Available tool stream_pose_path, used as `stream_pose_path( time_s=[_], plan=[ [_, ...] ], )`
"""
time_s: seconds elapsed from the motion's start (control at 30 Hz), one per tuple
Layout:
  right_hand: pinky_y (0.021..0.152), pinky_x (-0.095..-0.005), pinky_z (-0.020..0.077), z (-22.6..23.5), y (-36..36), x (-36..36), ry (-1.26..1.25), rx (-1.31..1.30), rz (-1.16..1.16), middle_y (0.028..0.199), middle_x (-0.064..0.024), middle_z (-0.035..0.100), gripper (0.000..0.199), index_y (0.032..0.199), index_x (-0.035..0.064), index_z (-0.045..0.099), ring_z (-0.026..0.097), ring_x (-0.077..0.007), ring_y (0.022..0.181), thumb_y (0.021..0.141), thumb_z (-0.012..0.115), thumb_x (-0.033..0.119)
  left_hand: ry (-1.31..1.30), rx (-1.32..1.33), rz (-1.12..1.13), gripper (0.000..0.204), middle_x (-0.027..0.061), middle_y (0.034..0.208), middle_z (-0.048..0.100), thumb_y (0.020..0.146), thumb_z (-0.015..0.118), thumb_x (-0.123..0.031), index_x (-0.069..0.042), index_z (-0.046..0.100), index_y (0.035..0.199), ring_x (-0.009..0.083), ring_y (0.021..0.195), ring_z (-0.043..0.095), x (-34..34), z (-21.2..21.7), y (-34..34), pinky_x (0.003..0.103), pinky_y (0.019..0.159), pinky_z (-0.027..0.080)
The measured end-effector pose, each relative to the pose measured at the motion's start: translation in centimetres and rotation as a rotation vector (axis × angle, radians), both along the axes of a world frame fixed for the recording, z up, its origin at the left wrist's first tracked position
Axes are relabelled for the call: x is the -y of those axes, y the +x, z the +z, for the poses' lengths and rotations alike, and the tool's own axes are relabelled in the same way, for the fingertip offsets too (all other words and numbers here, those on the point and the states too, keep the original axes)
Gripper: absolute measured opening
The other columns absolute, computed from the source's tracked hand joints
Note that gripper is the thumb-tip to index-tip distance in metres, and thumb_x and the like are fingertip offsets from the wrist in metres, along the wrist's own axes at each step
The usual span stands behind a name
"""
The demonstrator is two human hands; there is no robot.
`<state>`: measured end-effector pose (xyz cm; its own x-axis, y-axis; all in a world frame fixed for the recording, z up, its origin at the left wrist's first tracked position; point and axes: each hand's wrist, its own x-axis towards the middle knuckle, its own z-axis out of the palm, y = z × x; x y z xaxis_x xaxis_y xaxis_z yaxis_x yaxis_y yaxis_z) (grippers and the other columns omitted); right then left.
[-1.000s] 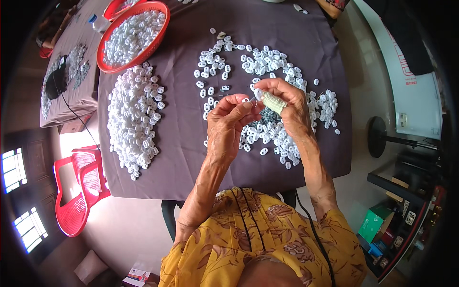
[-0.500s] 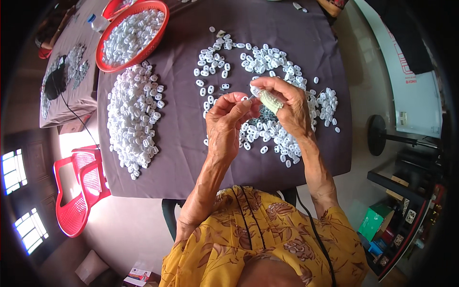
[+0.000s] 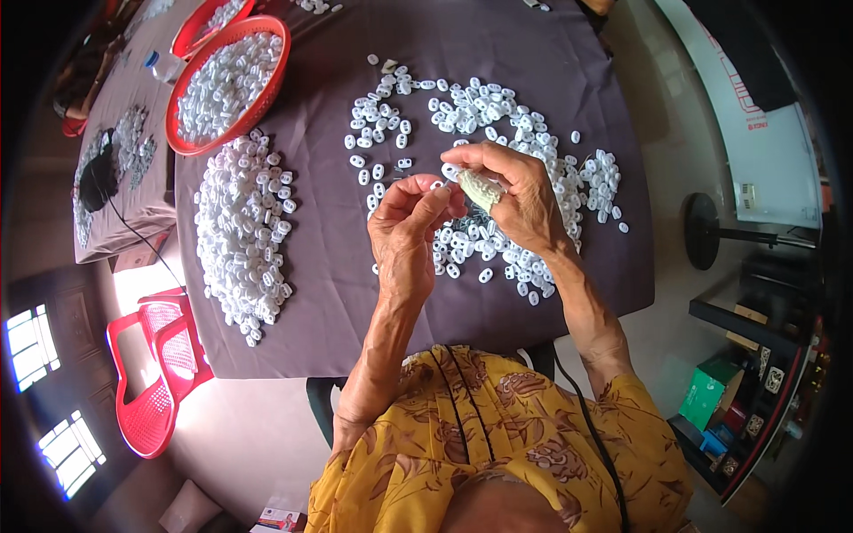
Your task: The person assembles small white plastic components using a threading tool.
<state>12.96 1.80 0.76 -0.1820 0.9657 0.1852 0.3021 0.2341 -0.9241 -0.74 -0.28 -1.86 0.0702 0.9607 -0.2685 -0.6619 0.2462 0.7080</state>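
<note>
My left hand (image 3: 410, 229) and my right hand (image 3: 514, 197) meet above the dark purple tablecloth (image 3: 338, 266). The fingertips of both pinch one small white plastic piece (image 3: 447, 174) between them. A pale bandage or wrap (image 3: 481, 187) covers my right thumb. Under and around the hands lies a loose scatter of white pieces (image 3: 484, 133). A second, denser heap of white pieces (image 3: 249, 231) lies to the left on the cloth.
A red round basket (image 3: 271, 75) holding white pieces stands at the back left, another red basket behind it. A second clothed table (image 3: 115, 178) with more pieces is at far left. Red plastic chairs (image 3: 151, 373) stand lower left; shelves with boxes at lower right.
The hands stay together over the scatter; fingers shifted only slightly on the small white piece.
</note>
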Motion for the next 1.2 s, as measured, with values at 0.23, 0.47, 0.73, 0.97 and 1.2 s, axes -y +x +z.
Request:
stream_pose_path(
  time_s=[0.23, 0.47, 0.73, 0.97, 1.2],
  plan=[
    [0.069, -0.0269, 0.0483, 0.1, 0.2, 0.0, 0.090, 0.078, -0.005, 0.085, -0.0072, 0.063, 0.023, 0.099, 0.0012, 0.061, 0.060, -0.0146, 0.077, 0.078, 0.055, -0.003, 0.024, -0.050, 0.016, 0.008, 0.0085, 0.076, 0.063, 0.080, 0.060, -0.002, 0.001, 0.059, 0.087, 0.0142, 0.068, 0.060, 0.0, 0.2, 0.3, 0.030, 0.070, 0.051],
    [0.068, -0.0278, 0.0482, -0.2, -0.1, 0.2, 0.124, 0.088, 0.020, 0.084, -0.0080, 0.062, 0.022, 0.097, 0.0017, 0.061, 0.061, -0.0177, 0.077, 0.077, 0.055, -0.004, 0.026, -0.062, 0.028, 0.010, 0.0086, 0.077, 0.063, 0.080, 0.061, -0.002, 0.002, 0.059, 0.088, 0.0150, 0.068, 0.061, 0.0, 0.0, 0.1, 0.031, 0.069, 0.052],
    [0.067, -0.0291, 0.0483, -0.1, 0.0, 0.1, 0.109, 0.095, 0.054, 0.085, -0.0090, 0.062, 0.025, 0.097, 0.0025, 0.061, 0.061, -0.0204, 0.078, 0.075, 0.054, -0.006, -0.021, -0.039, -0.023, 0.013, 0.0091, 0.078, 0.063, 0.080, 0.062, -0.005, 0.002, 0.060, 0.090, 0.0166, 0.071, 0.062, -0.3, -0.3, -0.2, 0.032, 0.070, 0.053],
    [0.068, -0.0297, 0.0486, -0.7, 0.4, 0.1, 0.093, 0.112, 0.066, 0.085, -0.0092, 0.062, 0.025, 0.097, 0.0022, 0.061, 0.061, -0.0215, 0.079, 0.075, 0.053, -0.005, -0.092, -0.116, -0.092, 0.015, 0.0086, 0.078, 0.063, 0.079, 0.064, -0.008, 0.003, 0.062, 0.090, 0.0149, 0.069, 0.061, -0.2, -1.1, -0.5, 0.028, 0.067, 0.051],
    [0.069, -0.0307, 0.0484, -0.8, 0.4, 0.0, 0.034, 0.091, 0.050, 0.084, -0.0093, 0.062, 0.024, 0.095, 0.0019, 0.061, 0.062, -0.0217, 0.079, 0.073, 0.053, -0.006, -0.072, -0.144, -0.115, 0.016, 0.0087, 0.076, 0.064, 0.078, 0.065, -0.008, 0.004, 0.063, 0.088, 0.0143, 0.066, 0.060, -0.3, -0.7, -0.4, 0.026, 0.064, 0.050]
  ],
)
